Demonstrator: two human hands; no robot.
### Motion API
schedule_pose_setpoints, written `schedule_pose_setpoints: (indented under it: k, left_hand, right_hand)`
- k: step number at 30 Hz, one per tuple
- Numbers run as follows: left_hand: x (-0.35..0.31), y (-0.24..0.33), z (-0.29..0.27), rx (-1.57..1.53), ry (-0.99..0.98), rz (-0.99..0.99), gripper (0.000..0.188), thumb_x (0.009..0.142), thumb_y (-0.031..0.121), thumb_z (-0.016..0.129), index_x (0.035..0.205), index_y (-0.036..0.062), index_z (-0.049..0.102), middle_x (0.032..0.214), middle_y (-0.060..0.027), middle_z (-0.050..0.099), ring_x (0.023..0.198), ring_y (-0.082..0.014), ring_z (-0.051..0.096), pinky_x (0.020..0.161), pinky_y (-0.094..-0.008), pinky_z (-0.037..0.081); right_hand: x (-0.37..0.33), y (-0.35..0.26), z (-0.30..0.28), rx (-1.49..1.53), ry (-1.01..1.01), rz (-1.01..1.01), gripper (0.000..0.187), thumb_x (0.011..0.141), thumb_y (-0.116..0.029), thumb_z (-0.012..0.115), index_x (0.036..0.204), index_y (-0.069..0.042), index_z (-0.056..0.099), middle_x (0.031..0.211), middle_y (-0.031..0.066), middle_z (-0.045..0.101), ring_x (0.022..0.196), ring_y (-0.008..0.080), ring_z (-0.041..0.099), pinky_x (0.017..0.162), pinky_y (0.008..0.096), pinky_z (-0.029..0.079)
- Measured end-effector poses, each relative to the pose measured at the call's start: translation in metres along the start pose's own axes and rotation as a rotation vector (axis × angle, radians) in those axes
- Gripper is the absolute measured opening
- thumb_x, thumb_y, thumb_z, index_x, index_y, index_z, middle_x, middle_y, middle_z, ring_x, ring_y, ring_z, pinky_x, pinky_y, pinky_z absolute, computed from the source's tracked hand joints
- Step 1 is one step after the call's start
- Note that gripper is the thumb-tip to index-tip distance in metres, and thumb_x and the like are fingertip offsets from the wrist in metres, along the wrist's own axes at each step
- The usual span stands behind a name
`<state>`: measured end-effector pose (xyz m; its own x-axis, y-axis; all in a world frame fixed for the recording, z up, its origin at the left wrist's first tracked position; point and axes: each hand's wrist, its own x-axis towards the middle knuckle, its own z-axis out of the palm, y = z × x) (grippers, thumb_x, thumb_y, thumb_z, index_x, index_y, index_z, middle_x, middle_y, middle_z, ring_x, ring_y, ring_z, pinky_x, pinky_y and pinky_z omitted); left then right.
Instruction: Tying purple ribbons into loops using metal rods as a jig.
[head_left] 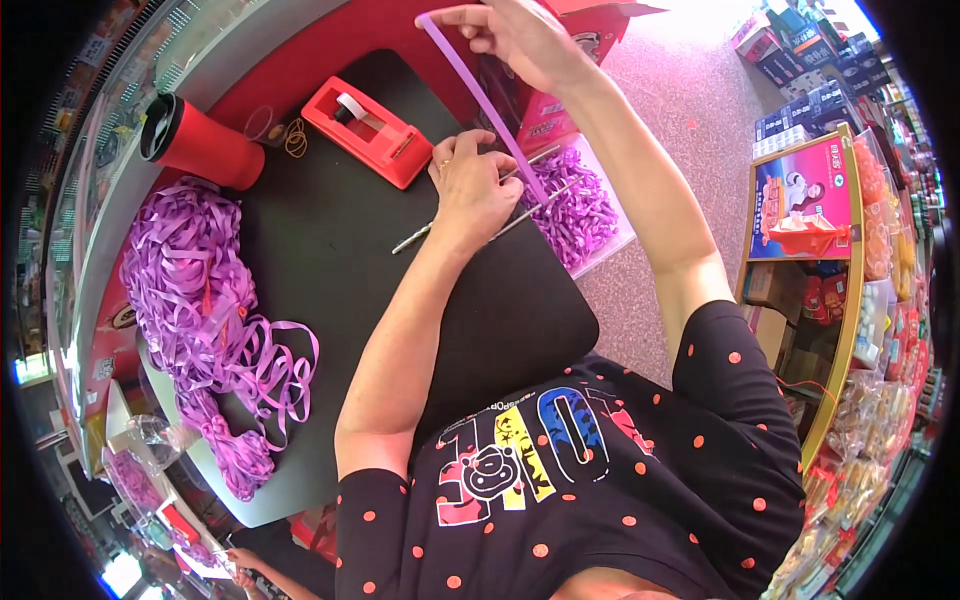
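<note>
A flat purple ribbon stretches taut at a slant across the table's far right edge. My raised right hand pinches its upper end between the fingertips. The lower end reaches down to thin metal rods that jut past the edge of the black table. Over these rods my left hand is closed, fingers bent, holding them against the tabletop. Exactly how its fingers grip them is partly hidden. Just below the rod tips, short curled purple ribbon pieces fill a pale open box.
A large tangled heap of purple ribbon lies along the table's left side. Further back are a red tape dispenser, a red tumbler and rubber bands. Shelves of packaged goods stand at the right, beyond the speckled floor.
</note>
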<state>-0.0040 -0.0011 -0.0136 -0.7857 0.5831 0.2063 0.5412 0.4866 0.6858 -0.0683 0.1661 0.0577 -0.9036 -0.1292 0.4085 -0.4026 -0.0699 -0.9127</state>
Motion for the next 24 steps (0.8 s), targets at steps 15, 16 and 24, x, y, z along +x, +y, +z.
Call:
schedule_pose_setpoints:
  k: [15, 16, 24]
  left_hand:
    - [-0.002, 0.008, 0.004, 0.021, 0.210, 0.053, 0.018, 0.061, 0.003, 0.069, 0.079, 0.0077, 0.066, 0.115, -0.0142, 0.046, 0.111, -0.0353, 0.040, 0.097, -0.0434, 0.034]
    - [-0.003, 0.008, 0.003, 0.023, 0.207, 0.055, 0.018, 0.061, 0.003, 0.069, 0.079, 0.0077, 0.066, 0.115, -0.0142, 0.046, 0.111, -0.0353, 0.040, 0.097, -0.0434, 0.034]
    - [-0.005, 0.004, 0.005, 0.030, 0.155, 0.024, 0.015, 0.066, 0.009, 0.071, 0.081, 0.0101, 0.071, 0.117, -0.0116, 0.050, 0.114, -0.0336, 0.039, 0.099, -0.0417, 0.034]
  right_hand:
    - [-0.021, 0.127, -0.019, 0.289, 0.114, 0.541, 0.063, 0.098, -0.052, 0.027, 0.148, -0.014, 0.018, 0.120, 0.0146, 0.061, 0.082, 0.0109, 0.043, 0.083, 0.0254, 0.037]
    - [-0.028, 0.134, -0.018, 0.302, 0.127, 0.581, 0.062, 0.098, -0.051, 0.028, 0.148, -0.014, 0.019, 0.119, 0.0135, 0.061, 0.085, 0.0115, 0.045, 0.084, 0.0259, 0.038]
    - [-0.203, 0.214, -0.017, -0.308, 0.048, 0.393, 0.057, 0.099, -0.044, 0.037, 0.139, -0.005, 0.038, 0.124, 0.0124, 0.057, 0.108, 0.0203, 0.056, 0.097, 0.0350, 0.041]
